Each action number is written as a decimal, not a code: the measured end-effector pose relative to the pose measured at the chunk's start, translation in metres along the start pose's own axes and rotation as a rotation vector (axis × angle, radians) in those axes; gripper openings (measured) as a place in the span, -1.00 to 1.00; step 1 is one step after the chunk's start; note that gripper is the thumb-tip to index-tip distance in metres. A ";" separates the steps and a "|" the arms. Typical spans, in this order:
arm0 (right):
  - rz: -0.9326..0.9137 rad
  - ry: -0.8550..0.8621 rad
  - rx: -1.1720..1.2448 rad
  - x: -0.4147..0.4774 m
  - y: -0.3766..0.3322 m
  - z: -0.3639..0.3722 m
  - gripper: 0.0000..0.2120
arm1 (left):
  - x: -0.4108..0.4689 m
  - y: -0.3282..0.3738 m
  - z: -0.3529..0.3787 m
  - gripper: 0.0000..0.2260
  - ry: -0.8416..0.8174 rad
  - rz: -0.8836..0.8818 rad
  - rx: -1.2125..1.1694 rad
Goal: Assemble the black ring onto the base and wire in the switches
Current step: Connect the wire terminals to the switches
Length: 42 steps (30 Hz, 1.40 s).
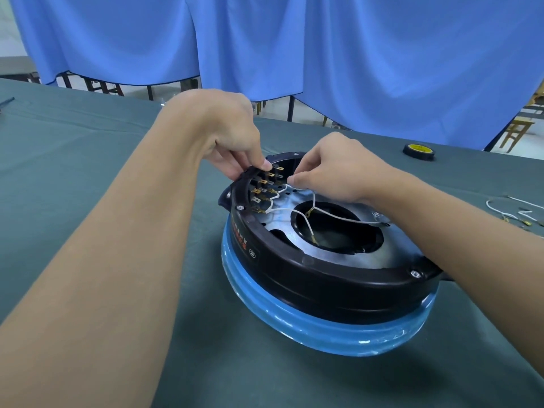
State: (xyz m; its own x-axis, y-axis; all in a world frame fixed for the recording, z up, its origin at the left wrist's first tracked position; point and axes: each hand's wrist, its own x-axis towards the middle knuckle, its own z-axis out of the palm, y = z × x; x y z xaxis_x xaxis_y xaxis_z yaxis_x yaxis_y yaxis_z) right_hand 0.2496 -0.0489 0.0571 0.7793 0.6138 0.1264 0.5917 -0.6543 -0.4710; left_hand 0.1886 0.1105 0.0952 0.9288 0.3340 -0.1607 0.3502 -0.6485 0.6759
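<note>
A black ring [323, 275] sits on top of the blue base [309, 328], fixed with screws at its rim. Inside lies a silvery metal plate [282, 210] with a large round hole. A row of switches [266, 187] with brass terminals lines the ring's far left inner wall, and white wires [294, 213] run from them across the plate. My left hand [232, 142] grips the ring's rim beside the switches, thumb pressing on top. My right hand [332, 166] pinches a white wire close to the upper terminals.
A roll of black tape [418, 151] with a yellow core lies at the back right of the green-covered table [88, 160]. Loose white wires [512, 210] with terminals lie at the right edge. Blue curtains hang behind; chairs stand beyond the table.
</note>
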 end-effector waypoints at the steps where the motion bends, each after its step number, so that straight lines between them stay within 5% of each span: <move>1: -0.004 -0.008 -0.007 -0.001 -0.001 0.000 -0.85 | 0.000 0.000 0.000 -0.83 -0.006 -0.005 -0.001; 17: -0.094 0.044 -0.195 0.001 -0.012 0.016 -0.87 | 0.002 -0.005 0.000 -0.81 0.013 -0.002 -0.042; 22: -0.249 0.204 -0.230 -0.013 -0.028 0.004 -0.87 | 0.002 -0.007 0.000 -0.84 0.002 0.005 -0.043; 27: -0.309 -0.007 -0.301 -0.039 -0.034 0.009 -0.87 | 0.001 -0.009 0.000 -0.85 -0.044 0.010 -0.043; 42: -0.341 0.066 -0.281 -0.037 -0.030 0.022 -0.96 | 0.002 -0.008 -0.001 -0.86 -0.022 0.000 -0.025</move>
State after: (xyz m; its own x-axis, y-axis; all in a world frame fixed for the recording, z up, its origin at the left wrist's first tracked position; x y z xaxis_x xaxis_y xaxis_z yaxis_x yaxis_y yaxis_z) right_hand 0.1984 -0.0427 0.0470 0.5356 0.7920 0.2931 0.8434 -0.5192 -0.1383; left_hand 0.1880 0.1170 0.0903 0.9313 0.3185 -0.1767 0.3474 -0.6310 0.6936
